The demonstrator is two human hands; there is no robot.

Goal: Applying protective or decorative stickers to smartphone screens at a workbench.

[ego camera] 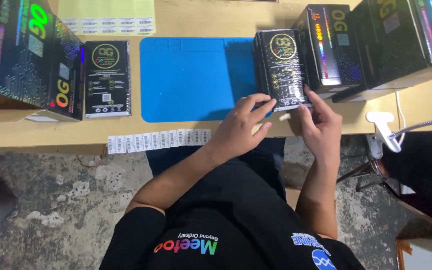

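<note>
Here, looking down from the head camera, I see both forearms reaching forward from the body to the near edge of the wooden worktop (36,134). My left hand (241,127) lies palm down, wrist slightly bent, its fingers (256,107) loosely spread and stretched toward the lower left corner of a stack of flat black packages (281,67); the fingertips touch that corner. My right hand (321,125) comes in from the other side, thumb and forefinger resting against the stack's lower right corner, the remaining fingers curled loosely. Between the two hands a small white sticker (284,117) shows; I cannot tell which fingers hold it, or whether it simply lies on the worktop.

The stack sits at the right edge of a blue mat (191,75), partly overlapping it. Just right of the stack stand black holographic boxes (331,45). On the far left are more such boxes (26,50), with a single flat black package (107,77) beside them. A strip of barcode labels (158,140) lies along the near edge, left of my left hand. A white clamp (381,127) grips the worktop edge on the right.
</note>
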